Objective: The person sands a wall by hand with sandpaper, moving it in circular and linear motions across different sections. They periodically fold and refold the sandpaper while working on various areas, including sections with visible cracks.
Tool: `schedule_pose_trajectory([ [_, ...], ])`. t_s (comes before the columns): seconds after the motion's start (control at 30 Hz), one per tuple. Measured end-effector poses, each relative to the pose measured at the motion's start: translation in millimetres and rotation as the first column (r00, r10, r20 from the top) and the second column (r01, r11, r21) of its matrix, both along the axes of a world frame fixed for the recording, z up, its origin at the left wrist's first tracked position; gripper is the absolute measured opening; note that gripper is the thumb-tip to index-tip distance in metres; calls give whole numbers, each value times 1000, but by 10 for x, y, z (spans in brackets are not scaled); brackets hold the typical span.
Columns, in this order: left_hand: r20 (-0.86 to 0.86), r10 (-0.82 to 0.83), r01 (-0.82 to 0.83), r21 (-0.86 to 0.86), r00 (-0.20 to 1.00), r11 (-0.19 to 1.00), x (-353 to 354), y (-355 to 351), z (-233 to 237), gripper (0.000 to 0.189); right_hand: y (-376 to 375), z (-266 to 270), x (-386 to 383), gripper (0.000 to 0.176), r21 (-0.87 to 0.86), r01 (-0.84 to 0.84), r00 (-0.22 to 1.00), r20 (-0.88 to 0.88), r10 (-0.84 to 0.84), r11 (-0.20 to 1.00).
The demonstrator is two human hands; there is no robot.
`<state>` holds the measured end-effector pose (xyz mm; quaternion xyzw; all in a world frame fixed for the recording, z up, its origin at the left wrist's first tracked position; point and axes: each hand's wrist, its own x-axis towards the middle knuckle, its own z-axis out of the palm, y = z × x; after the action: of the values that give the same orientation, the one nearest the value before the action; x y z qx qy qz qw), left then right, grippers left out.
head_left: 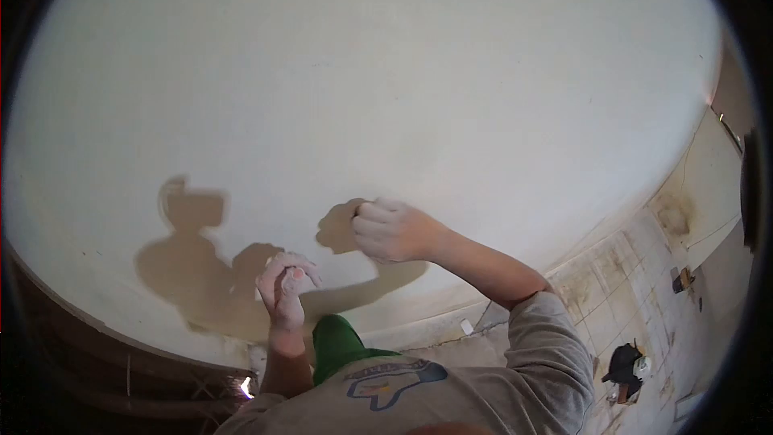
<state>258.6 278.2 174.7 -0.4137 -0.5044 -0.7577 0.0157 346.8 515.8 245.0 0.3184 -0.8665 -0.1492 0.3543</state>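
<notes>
A broad off-white wall [483, 97] fills most of the head view. My right hand [392, 230], coated in pale dust, is closed in a fist close to the wall's surface; whatever its fingers may hold is hidden. My left hand [287, 282] is lower and to the left, in front of the wall. White dust covers its fingers, which are bent loosely with the thumb apart from them, and I see nothing held there. Shadows of my head and both hands fall on the wall.
At the lower right is a stained tiled floor [600, 290], with a dark bundle [624, 366] lying on it. A small brown object [684, 279] lies farther right. A small white piece [467, 326] is near the wall's base. Dark space borders the wall at lower left.
</notes>
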Motion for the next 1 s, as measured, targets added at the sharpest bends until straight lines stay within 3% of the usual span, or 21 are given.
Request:
schedule_pose_trajectory([
  [0.07,-22,28,-28,-10,999,1000,-66,-19,-42,29,328,137,57,19,-291,-127,934,-357,15,948],
  [0.1,-21,41,-41,-17,999,999,-90,-25,-74,30,462,274,189,21,-382,-110,858,-502,-106,917],
  [0.13,-15,52,-52,-29,999,998,-82,-47,-92,31,554,471,348,22,-450,-87,685,-675,-274,889],
  [0.2,51,23,-22,-26,998,999,-45,-65,-73,28,679,700,463,26,-568,-263,342,-811,-475,780],
  [0.27,64,-4,5,-9,998,1000,-40,-69,-30,28,662,676,287,26,-551,-622,241,-811,-533,556],
  [0.3,45,-16,15,6,999,1000,-44,-53,-18,28,513,502,253,22,-715,-270,528,-671,-521,645],
  [0.33,26,-26,26,22,999,999,-38,-43,-8,28,415,206,106,15,-637,54,765,-469,-442,769],
  [0.37,0,-21,21,9,1000,1000,-6,-39,21,29,273,-20,75,10,-434,349,871,-178,-459,831],
  [0.4,-28,-17,17,-5,999,1000,44,-33,62,29,112,2,97,11,-323,0,996,-86,-30,946],
  [0.43,-60,-13,12,-18,998,1000,33,-32,102,30,-70,78,212,10,-237,19,997,-71,-37,971],
  [0.5,-77,-28,26,-23,997,999,-1,-52,80,31,16,364,377,10,-321,-115,931,-364,-10,940],
  [0.53,-79,-34,32,-25,996,999,-4,-58,64,32,146,444,453,23,-482,-6,856,-455,-245,876],
  [0.6,-81,-25,18,-77,996,997,0,-45,32,34,351,768,753,24,-657,-24,459,-676,-576,753],
  [0.63,-83,-22,13,-106,996,994,32,-5,-31,35,464,884,694,24,-572,-558,281,-812,-512,602],
  [0.67,-94,-27,16,-117,995,993,32,-14,-73,35,552,886,803,21,-428,-814,157,-812,-562,392],
  [0.73,-120,-37,22,-121,992,992,19,-5,-150,35,551,702,651,19,-636,-485,330,-768,-548,600],
  [0.8,-45,-58,53,-117,997,992,71,2,-151,35,347,358,298,13,-776,-73,765,-447,-464,627],
  [0.83,-6,-68,67,-118,998,991,102,8,-165,35,413,-358,42,9,-623,414,766,-156,-624,664],
  [0.87,1,-69,69,-113,998,991,116,0,-181,35,71,-132,186,8,-530,387,922,212,-324,755],
  [0.9,4,-70,70,-108,998,992,110,-3,-186,35,-23,-109,248,9,-532,170,940,340,26,829],
  [1.0,-12,-59,57,-108,998,993,53,-80,-204,34,-54,344,665,12,-767,142,981,192,13,626],
])
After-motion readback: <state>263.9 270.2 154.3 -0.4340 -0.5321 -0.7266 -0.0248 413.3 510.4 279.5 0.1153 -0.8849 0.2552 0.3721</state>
